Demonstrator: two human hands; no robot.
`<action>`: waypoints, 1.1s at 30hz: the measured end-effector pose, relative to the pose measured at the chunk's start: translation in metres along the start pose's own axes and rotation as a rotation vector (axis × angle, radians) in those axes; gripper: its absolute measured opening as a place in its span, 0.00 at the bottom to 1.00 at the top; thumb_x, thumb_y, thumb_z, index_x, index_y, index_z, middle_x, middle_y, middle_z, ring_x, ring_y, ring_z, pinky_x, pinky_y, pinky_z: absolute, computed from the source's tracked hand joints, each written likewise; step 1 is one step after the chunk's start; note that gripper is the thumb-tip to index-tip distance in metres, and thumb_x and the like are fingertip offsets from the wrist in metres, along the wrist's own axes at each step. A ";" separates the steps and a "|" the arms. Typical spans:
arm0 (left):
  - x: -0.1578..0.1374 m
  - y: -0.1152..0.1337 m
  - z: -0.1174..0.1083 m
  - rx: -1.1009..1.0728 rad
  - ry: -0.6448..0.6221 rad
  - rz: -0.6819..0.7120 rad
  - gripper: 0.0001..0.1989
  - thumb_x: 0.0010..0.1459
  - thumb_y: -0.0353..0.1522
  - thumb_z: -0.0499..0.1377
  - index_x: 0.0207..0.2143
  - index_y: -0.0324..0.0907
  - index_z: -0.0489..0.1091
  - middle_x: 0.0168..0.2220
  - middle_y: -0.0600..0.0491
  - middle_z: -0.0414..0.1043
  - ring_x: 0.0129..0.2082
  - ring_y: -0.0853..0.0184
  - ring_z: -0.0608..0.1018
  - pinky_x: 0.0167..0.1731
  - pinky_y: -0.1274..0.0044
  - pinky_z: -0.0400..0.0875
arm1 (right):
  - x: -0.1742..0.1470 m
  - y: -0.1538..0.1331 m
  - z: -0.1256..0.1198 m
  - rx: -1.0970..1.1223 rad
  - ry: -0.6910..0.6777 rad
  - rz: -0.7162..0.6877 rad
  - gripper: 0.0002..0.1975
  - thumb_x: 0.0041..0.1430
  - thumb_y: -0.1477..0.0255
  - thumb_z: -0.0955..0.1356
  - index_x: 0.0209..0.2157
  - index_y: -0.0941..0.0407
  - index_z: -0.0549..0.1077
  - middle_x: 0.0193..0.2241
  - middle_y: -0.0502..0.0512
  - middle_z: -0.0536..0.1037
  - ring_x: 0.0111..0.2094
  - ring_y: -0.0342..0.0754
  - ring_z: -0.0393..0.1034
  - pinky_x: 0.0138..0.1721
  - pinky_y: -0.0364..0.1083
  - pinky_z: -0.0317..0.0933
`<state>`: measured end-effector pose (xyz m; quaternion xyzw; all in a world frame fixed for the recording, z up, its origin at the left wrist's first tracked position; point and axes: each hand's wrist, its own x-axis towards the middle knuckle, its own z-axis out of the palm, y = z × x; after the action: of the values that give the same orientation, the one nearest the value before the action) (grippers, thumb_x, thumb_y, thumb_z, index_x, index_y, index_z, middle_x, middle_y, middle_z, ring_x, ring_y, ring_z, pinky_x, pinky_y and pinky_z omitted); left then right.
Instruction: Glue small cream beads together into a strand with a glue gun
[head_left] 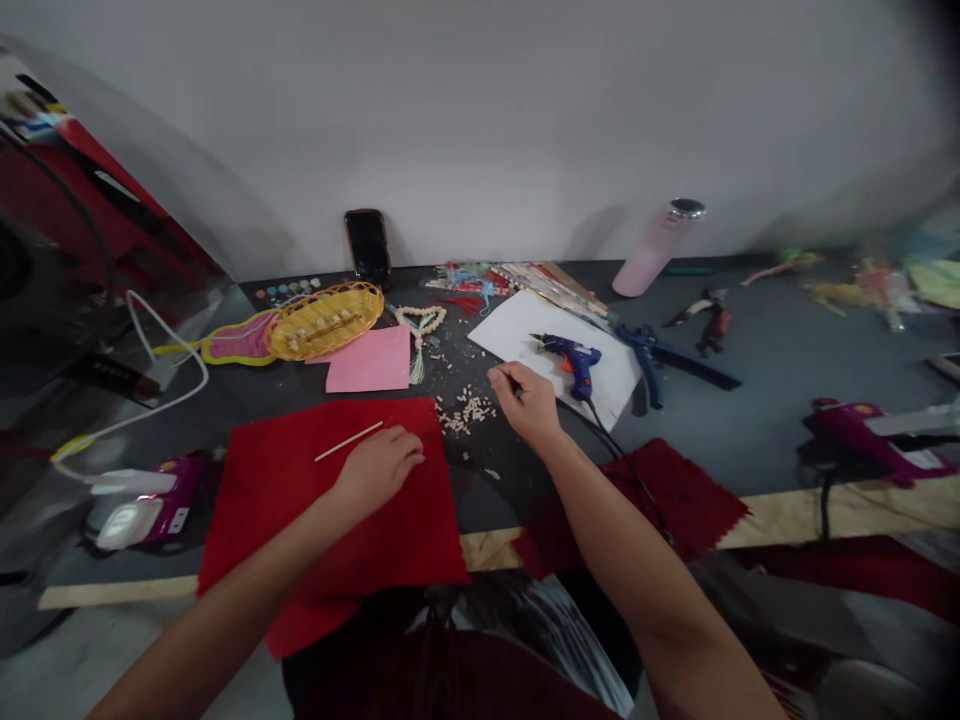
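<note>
My left hand [381, 466] rests on a red felt sheet [262, 500], its fingers loosely bent and lying on the cloth. Just beyond its knuckles is a thin wooden stick [349, 441], which lies flat on the felt. My right hand [529, 402] is raised near the middle, thumb and fingers pinched together; whatever is between them is too small or hidden to make out. To its left, a scatter of small cut wooden bits [466, 411] covers the dark table. Beyond it, a blue glue gun [574, 362] lies on a white sheet [510, 330].
A yellow woven basket [326, 322], pink sheets [370, 362] and a beaded string [421, 322] lie at back left. A phone [367, 247] leans on the wall. Blue-handled pliers [694, 362], a pink bottle [660, 247] and dark red cloth [675, 500] are to the right.
</note>
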<state>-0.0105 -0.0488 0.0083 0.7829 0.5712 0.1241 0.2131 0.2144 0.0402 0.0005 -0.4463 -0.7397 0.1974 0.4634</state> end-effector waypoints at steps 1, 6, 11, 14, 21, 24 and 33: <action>0.004 -0.003 0.000 -0.100 0.017 -0.011 0.08 0.58 0.34 0.51 0.31 0.42 0.69 0.32 0.52 0.71 0.34 0.65 0.71 0.35 0.74 0.62 | 0.000 -0.001 0.000 0.007 0.003 -0.009 0.12 0.60 0.67 0.62 0.26 0.57 0.68 0.20 0.48 0.67 0.22 0.40 0.59 0.26 0.40 0.53; 0.039 -0.006 0.007 -0.847 0.145 -0.164 0.09 0.52 0.37 0.58 0.32 0.40 0.71 0.26 0.54 0.71 0.24 0.72 0.69 0.27 0.79 0.62 | -0.003 -0.003 0.004 0.044 -0.034 -0.049 0.10 0.60 0.68 0.62 0.27 0.57 0.69 0.22 0.49 0.69 0.23 0.41 0.61 0.27 0.40 0.55; 0.058 0.002 0.011 -1.446 0.086 -0.305 0.13 0.44 0.31 0.65 0.34 0.37 0.71 0.29 0.52 0.74 0.21 0.77 0.69 0.26 0.82 0.64 | -0.003 0.000 0.008 0.075 -0.093 -0.091 0.08 0.59 0.70 0.62 0.31 0.56 0.71 0.26 0.52 0.73 0.27 0.43 0.66 0.30 0.41 0.59; 0.058 0.000 0.014 -1.593 0.084 -0.294 0.10 0.44 0.29 0.66 0.31 0.37 0.71 0.28 0.52 0.75 0.21 0.78 0.70 0.26 0.83 0.65 | -0.005 -0.002 0.010 0.092 -0.144 -0.114 0.07 0.59 0.71 0.62 0.35 0.55 0.71 0.29 0.53 0.75 0.30 0.43 0.68 0.32 0.42 0.61; 0.057 -0.010 0.022 -1.612 0.079 -0.287 0.08 0.45 0.29 0.66 0.29 0.37 0.71 0.27 0.55 0.72 0.23 0.77 0.71 0.26 0.82 0.67 | -0.014 -0.012 0.020 0.136 -0.299 -0.125 0.09 0.59 0.73 0.62 0.40 0.54 0.71 0.33 0.54 0.75 0.34 0.44 0.69 0.36 0.43 0.63; 0.058 -0.008 0.022 -1.589 0.067 -0.313 0.09 0.45 0.29 0.66 0.31 0.37 0.71 0.25 0.56 0.71 0.23 0.76 0.71 0.25 0.82 0.66 | -0.016 -0.014 0.024 0.164 -0.313 -0.123 0.08 0.59 0.73 0.63 0.40 0.53 0.70 0.33 0.54 0.75 0.35 0.44 0.69 0.37 0.44 0.64; 0.056 -0.007 0.023 -1.548 0.010 -0.246 0.12 0.48 0.30 0.64 0.37 0.38 0.69 0.26 0.55 0.70 0.23 0.75 0.71 0.26 0.82 0.65 | -0.018 -0.013 0.029 0.170 -0.356 -0.124 0.07 0.59 0.74 0.62 0.38 0.53 0.71 0.33 0.53 0.75 0.34 0.43 0.68 0.37 0.44 0.64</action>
<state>0.0110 0.0014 -0.0177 0.3419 0.4058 0.4662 0.7079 0.1858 0.0217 -0.0138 -0.3175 -0.8165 0.3059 0.3726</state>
